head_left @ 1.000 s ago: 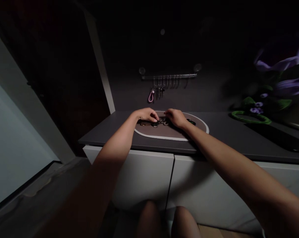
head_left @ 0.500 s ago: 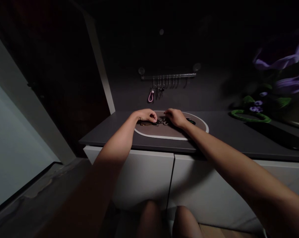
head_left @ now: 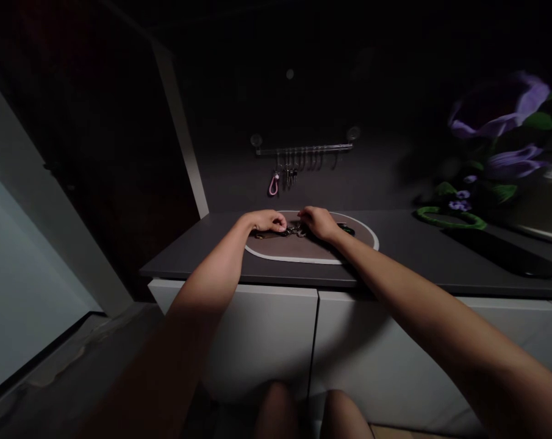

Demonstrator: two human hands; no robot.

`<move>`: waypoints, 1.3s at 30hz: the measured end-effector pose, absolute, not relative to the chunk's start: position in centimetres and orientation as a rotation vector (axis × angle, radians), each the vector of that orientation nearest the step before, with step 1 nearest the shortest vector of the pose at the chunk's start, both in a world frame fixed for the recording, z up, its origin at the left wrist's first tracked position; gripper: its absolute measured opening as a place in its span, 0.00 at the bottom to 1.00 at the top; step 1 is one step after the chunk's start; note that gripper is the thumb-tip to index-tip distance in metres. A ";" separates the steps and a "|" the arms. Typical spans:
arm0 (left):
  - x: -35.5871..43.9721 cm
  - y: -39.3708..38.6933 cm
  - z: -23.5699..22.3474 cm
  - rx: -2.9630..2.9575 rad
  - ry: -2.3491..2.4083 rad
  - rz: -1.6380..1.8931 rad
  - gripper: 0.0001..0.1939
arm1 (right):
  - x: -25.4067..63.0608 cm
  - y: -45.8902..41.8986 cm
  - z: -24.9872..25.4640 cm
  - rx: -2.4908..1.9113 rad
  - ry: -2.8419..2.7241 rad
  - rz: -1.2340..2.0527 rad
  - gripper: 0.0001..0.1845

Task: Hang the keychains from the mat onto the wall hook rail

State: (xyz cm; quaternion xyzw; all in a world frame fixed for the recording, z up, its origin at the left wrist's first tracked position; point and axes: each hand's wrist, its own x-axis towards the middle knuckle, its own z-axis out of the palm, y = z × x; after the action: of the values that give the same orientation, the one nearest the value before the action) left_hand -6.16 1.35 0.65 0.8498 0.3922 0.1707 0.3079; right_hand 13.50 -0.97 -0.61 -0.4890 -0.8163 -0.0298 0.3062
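On an oval brown mat (head_left: 285, 251) with a pale rim lies a small bunch of keys (head_left: 298, 230), dark and partly metallic. My left hand (head_left: 269, 220) is closed in a pinch at the bunch's left end. A flat brownish piece (head_left: 263, 236) pokes out beneath that hand. Just to the right of the keys, my right hand (head_left: 320, 222) has its fingers curled inward over the mat; what they hold, if anything, is hidden. Behind its wrist a dark green-edged item (head_left: 347, 229) shows in part.
A clear hook rail (head_left: 305, 150) is fixed to the dark wall, with a pink loop (head_left: 274, 184) and several keys (head_left: 291, 177) hanging from it. Purple flowers (head_left: 516, 161) and a green ring (head_left: 452, 217) stand at the right of the dark counter (head_left: 408, 256).
The view has shifted slightly, so the scene sits a little lower and further left. Both hands stay over the keys in nearly the same pose.
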 end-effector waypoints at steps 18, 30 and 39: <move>-6.0 1.4 0.3 2.244 1.188 0.527 0.05 | 13.7 -0.6 -0.8 -1.291 -2.149 -0.077 0.12; -5.1 1.4 0.7 1.841 0.969 1.011 0.06 | 13.3 -1.4 -0.3 -1.237 -2.090 -0.033 0.12; -4.5 0.9 1.4 1.753 0.765 1.176 0.13 | 12.8 -1.2 -0.1 -1.021 -1.907 0.366 0.14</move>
State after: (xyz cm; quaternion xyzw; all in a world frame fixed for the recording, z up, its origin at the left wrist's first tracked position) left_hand -4.51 0.90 1.43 0.7037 0.3069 0.4721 0.4334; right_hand 12.80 -1.24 -0.15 -0.4143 -0.7734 0.1484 0.4564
